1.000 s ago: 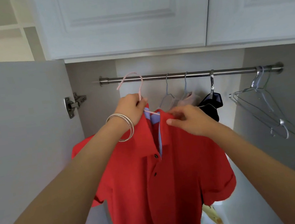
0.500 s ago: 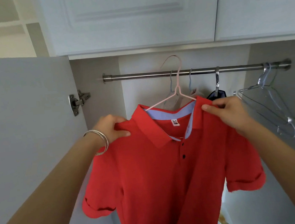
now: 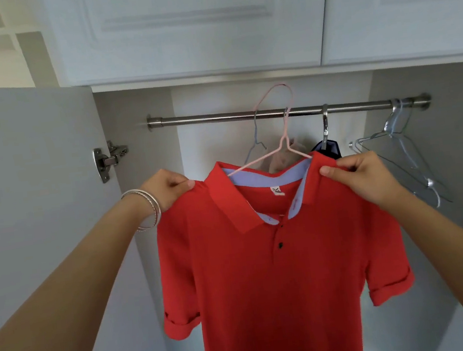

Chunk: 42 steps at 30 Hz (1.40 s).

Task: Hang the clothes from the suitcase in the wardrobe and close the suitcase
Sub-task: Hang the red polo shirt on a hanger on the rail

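White cabinet doors (image 3: 191,25) are filling the upper part of the frame, and below them an open wardrobe (image 3: 270,94) with pale walls is showing. Its door (image 3: 32,199) is standing open across the left of the frame, with a metal hinge (image 3: 109,161) at its inner edge. A steel rail (image 3: 211,118) is running across the wardrobe from centre left to right.

At centre frame a red polo shirt (image 3: 280,271) with a pale blue collar lining is sitting on a pink wire hanger (image 3: 284,128). The hanger's hook is rising above the rail line and crossing in front of it; whether it is resting on the rail cannot be told. The shirt is facing the camera, its sleeves hanging at lower left and lower right of centre.

The left hand (image 3: 167,187), with silver bangles (image 3: 146,207) on its wrist, is pinching the shirt's shoulder seam left of the collar, fingers closed on the cloth. The right hand (image 3: 362,179) is gripping the opposite shoulder just beside the collar tip, thumb and fingers closed on the fabric.

Behind the shirt, a blue wire hanger (image 3: 255,143) and a pale garment (image 3: 283,158) are hanging from the rail. Just right of these a dark garment (image 3: 327,149) is hanging on a metal hook. At the right end of the rail, a bunch of empty silver wire hangers (image 3: 405,148) is hanging tilted, apart from the shirt.
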{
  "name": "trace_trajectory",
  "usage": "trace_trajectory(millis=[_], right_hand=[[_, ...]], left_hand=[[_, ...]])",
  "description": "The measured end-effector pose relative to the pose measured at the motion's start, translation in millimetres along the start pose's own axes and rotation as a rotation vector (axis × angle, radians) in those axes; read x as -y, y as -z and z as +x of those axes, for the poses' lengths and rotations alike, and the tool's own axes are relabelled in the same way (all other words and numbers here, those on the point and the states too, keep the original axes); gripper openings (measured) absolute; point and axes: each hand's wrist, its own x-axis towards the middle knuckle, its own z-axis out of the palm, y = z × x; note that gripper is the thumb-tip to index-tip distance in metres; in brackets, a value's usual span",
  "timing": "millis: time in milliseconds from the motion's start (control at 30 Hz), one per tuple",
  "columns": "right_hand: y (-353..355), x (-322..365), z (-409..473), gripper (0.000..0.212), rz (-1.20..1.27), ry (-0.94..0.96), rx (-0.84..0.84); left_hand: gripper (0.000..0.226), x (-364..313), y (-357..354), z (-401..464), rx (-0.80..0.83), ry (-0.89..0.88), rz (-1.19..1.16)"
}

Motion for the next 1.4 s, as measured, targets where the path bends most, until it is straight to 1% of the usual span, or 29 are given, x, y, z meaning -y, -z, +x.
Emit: trace_trajectory(millis=[67,133,200,300,333,467,500,533,567,633,700,767,900,1000,1067,1167,1233,1267,1367,1400], right_hand=[[-1,1,-1,0.052,0.007,-0.025,-0.022],[-6,4,-3,0.047,0.019,-0.073,-0.026],[-16,8,-3,0.044,0.042,-0.131,-0.033],[-40,12,-2,0.045,0.087,-0.27,-0.04],[-50,15,-1,0.042,0.114,-0.329,-0.039],[-96,38,-1,0.013,0.279,-0.522,-0.05],[-109,45,-1,0.01,0.331,-0.562,-0.044],[-124,52,-1,0.011,0.39,-0.606,-0.028],[-137,57,0,0.017,0.46,-0.655,0.002],[-164,68,1,0.024,0.582,-0.721,0.083],[-184,78,3,0.027,0.641,-0.725,0.154],[-198,84,5,0.027,0.669,-0.708,0.211],[-226,89,22,0.029,0.673,-0.712,0.256],[-239,93,41,0.028,0.687,-0.703,0.276],[-246,96,55,0.027,0.697,-0.685,0.272],[-259,95,82,0.027,0.691,-0.658,0.263],[-266,94,103,0.027,0.664,-0.652,0.237],[-269,91,113,0.027,0.657,-0.645,0.229],[-270,86,141,0.027,0.662,-0.623,0.184],[-269,84,146,0.027,0.659,-0.616,0.17]], left_hand=[[0.029,4,-8,1,0.003,0.038,0.053],[0.025,6,-15,-1,-0.001,0.069,0.094],[0.027,4,-20,-5,-0.007,0.083,0.096],[0.033,0,-25,-8,-0.04,0.072,0.087],[0.033,0,-27,-8,-0.038,0.065,0.073],[0.03,3,-35,-10,0.012,0.039,0.013],[0.028,4,-37,-11,0.027,0.026,-0.001],[0.026,5,-38,-13,0.048,0.017,-0.02],[0.024,4,-40,-14,0.071,0.014,-0.04],[0.025,9,-42,-14,0.085,0.019,-0.076],[0.032,14,-41,-14,0.082,0.052,-0.133],[0.035,17,-41,-16,0.103,0.091,-0.181],[0.039,29,-33,-13,0.089,0.135,-0.17],[0.034,42,-27,-4,0.094,0.14,-0.164],[0.032,50,-24,4,0.083,0.152,-0.156],[0.032,60,-20,22,-0.005,0.193,-0.191],[0.033,62,-16,39,-0.031,0.201,-0.163],[0.036,62,-14,47,-0.038,0.202,-0.158],[0.055,60,-11,69,-0.058,0.201,-0.214],[0.054,59,-13,73,-0.062,0.204,-0.229]])
